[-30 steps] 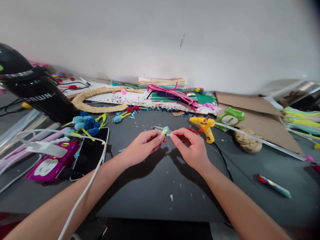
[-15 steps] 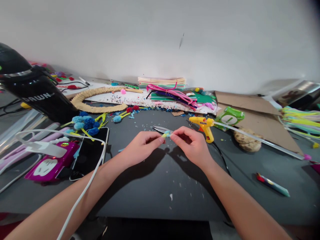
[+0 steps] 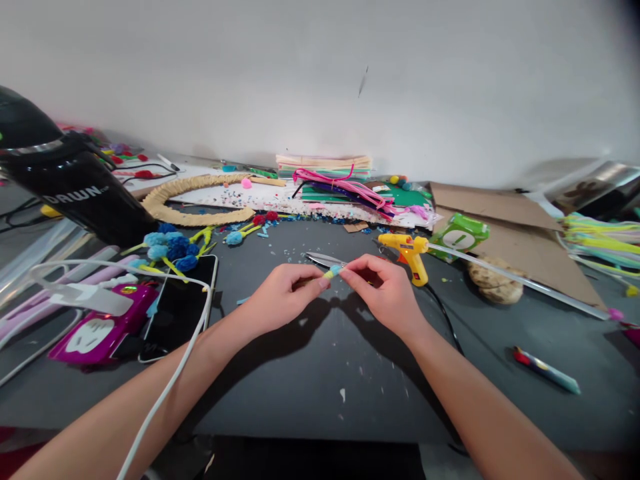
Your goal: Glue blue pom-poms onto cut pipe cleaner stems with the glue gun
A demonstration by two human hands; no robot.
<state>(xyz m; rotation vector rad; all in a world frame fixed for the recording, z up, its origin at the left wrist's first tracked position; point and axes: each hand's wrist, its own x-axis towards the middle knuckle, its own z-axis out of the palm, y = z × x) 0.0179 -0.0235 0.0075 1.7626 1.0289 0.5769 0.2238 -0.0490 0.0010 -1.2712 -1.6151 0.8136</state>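
Over the middle of the dark grey table (image 3: 300,393), a short yellow and light-blue pipe cleaner piece (image 3: 332,271) spans the gap between my two hands. My left hand (image 3: 293,292) pinches its yellow end between thumb and forefinger. The fingertips of my right hand (image 3: 377,283) are closed on the light-blue end. Just behind my fingers lie scissors (image 3: 323,259), partly hidden by the hands. A yellow hot glue gun (image 3: 411,253) rests on the table to the right of my right hand.
A black bottle (image 3: 90,187), a phone (image 3: 183,307), a purple power bank (image 3: 105,327) and blue pompom flowers (image 3: 173,245) lie left. A white cable (image 3: 175,373) crosses my left forearm. Cardboard (image 3: 530,253), a tan round lump (image 3: 495,280) and a pen-like tube (image 3: 545,370) are right.
The fingers have shifted slightly around the pipe cleaner piece, and its light-blue part now lies straighter between the hands. Everything else stays in place.
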